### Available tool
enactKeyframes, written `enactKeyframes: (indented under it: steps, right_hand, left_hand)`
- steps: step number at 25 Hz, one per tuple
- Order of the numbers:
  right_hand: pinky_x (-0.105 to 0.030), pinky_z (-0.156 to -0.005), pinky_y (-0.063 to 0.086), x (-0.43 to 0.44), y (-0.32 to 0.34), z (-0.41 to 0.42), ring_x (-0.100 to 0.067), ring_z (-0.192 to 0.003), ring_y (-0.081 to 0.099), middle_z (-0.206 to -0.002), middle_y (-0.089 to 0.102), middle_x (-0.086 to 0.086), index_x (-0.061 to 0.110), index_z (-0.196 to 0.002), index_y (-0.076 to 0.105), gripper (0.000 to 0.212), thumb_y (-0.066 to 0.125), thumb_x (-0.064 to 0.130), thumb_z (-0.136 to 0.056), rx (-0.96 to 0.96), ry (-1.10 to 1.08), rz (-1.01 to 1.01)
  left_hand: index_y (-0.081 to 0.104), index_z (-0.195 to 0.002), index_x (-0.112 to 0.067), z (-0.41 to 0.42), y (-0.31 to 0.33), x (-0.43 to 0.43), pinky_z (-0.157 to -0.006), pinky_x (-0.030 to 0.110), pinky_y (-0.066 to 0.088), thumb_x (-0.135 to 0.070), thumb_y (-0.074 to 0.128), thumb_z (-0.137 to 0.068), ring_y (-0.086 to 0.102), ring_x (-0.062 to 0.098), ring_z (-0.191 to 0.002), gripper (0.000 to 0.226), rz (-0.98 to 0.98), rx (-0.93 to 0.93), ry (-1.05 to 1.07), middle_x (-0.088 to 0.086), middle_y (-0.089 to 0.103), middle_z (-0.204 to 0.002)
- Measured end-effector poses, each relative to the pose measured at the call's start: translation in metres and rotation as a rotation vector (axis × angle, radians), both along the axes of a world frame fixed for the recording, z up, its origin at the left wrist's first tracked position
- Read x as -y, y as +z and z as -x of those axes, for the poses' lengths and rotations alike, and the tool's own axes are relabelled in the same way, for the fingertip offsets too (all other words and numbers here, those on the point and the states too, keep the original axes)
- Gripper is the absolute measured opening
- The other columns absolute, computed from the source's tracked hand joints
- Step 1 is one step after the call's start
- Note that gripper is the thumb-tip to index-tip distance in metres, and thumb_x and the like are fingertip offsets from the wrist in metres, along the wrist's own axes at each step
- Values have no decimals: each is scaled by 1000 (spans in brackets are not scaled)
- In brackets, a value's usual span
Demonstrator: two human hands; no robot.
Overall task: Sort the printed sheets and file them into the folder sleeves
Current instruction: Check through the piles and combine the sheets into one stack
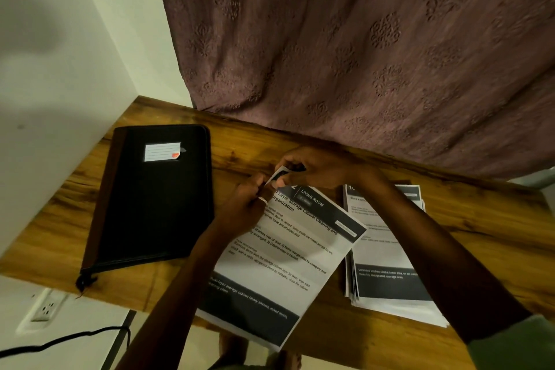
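Printed sheet headed LIVING ROOM (285,264) lies tilted on wooden table (300,141), its lower edge overhanging the near side. Left hand (246,204) and right hand (315,168) both pinch its curled top corner. Stack of printed sheets (387,264) just to its right. Black zip folder (156,198) at left, closed; contents hidden.

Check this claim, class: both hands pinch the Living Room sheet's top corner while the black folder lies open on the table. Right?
No: the head view shows the black folder closed on the table. The left hand and right hand do pinch the Living Room sheet's corner.
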State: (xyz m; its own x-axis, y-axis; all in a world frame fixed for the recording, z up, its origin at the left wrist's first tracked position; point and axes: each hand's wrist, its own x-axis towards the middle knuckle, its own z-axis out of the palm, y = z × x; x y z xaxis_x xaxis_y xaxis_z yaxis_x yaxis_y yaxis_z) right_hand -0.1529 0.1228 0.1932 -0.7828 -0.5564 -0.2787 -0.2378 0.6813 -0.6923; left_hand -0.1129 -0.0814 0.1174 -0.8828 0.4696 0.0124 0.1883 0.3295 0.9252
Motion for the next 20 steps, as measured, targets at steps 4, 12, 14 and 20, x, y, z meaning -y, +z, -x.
enactKeyframes:
  steps: [4, 12, 14, 20]
  right_hand:
    - [-33, -92, 55, -22, 5, 1, -6, -101, 68, -109, 72, 5, 23, -118, 65, 37, 70, 42, -87, 34, -275, 126]
    - [-37, -85, 52, -71, -46, -42, -24, -102, 67, -121, 67, -9, 16, -115, 66, 33, 51, 40, -98, 361, -1127, 889]
    - [-47, -97, 49, -64, -66, -65, -30, -109, 66, -124, 66, -12, 13, -122, 66, 49, 52, 51, -95, 526, -1127, 1025]
    - [-59, -99, 46, -34, -93, -126, -37, -113, 64, -124, 67, -15, 18, -129, 57, 38, 50, 38, -98, 552, -1120, 1116]
  left_hand:
    - [57, -103, -13, 0, 6, 3, -64, 36, 57, -25, 44, -106, 70, 26, -71, 17, -65, 169, 110, 12, 71, -84]
    - [59, -114, -13, -3, 4, 14, -69, 33, 61, -32, 46, -105, 74, 24, -85, 24, -304, 321, 311, 7, 74, -100]
    - [61, -112, -13, 1, 0, 12, -72, 36, 62, -32, 47, -105, 74, 25, -86, 24, -328, 332, 381, 8, 74, -101]
    - [60, -111, -15, 17, -18, 4, -72, 35, 61, -35, 46, -105, 74, 22, -89, 25, -315, 347, 566, 5, 73, -102]
